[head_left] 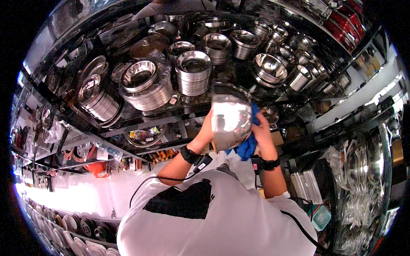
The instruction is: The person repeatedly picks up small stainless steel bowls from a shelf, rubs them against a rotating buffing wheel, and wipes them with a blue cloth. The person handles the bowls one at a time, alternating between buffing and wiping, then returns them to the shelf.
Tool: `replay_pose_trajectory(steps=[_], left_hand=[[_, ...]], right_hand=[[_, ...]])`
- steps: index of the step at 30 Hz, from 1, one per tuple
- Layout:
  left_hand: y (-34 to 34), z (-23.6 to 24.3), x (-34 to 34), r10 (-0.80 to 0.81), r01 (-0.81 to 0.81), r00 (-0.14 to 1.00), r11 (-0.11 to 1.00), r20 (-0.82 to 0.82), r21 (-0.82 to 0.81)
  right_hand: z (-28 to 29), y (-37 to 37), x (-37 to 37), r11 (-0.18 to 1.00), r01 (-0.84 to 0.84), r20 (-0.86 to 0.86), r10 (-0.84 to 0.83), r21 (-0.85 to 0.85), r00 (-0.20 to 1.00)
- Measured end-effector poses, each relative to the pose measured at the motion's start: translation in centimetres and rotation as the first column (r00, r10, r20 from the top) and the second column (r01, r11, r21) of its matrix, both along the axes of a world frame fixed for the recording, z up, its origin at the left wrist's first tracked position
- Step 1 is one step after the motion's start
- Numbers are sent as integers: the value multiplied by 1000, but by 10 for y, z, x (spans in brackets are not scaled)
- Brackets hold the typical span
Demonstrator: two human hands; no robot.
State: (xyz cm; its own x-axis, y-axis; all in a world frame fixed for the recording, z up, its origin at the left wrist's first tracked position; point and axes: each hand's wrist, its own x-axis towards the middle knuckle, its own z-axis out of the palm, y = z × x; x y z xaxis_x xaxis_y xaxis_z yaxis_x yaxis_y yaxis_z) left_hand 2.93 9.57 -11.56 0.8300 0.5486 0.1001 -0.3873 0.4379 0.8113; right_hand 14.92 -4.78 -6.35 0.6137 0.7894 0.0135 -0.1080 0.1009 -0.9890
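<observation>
A shiny steel bowl (231, 121) is held up on its side in front of me, a little blurred by motion. At its left edge my left hand (207, 129) grips it, with most of the fingers hidden behind the metal. My right hand (262, 131), on the other side, is closed on a blue cloth (246, 147). The cloth lies close against the bowl's right side; whether it touches all along cannot be made out. Just beyond the bowl, a stack of steel bowls (193, 81) stands on the dark shelf (230, 73).
More bowl stacks line the shelf, among them a plastic-wrapped one (147, 96) and a tilted one (104, 109). Below it, a round dish (144, 137) holds small colourful items. Wrapped metalware (356, 196) and a teal container (321, 217) fill the right side.
</observation>
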Motion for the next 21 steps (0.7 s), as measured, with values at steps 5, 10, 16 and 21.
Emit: replay_pose_trajectory(steps=[5,10,16,21], left_hand=[[7,-9,-16,168,-98,934,969,-317,226],[1,12,-23,280,-241,933,953,-227,186],[13,23,-36,0,123,882,965,-471,231],[-11,20,-11,-20,142,955,906,-294,399]], right_hand=[[47,-8,10,925,146,267,-248,350,931],[80,-7,18,967,146,872,-253,211,419],[27,4,69,990,80,522,-129,116,843],[0,5,38,993,-100,225,112,-63,968]])
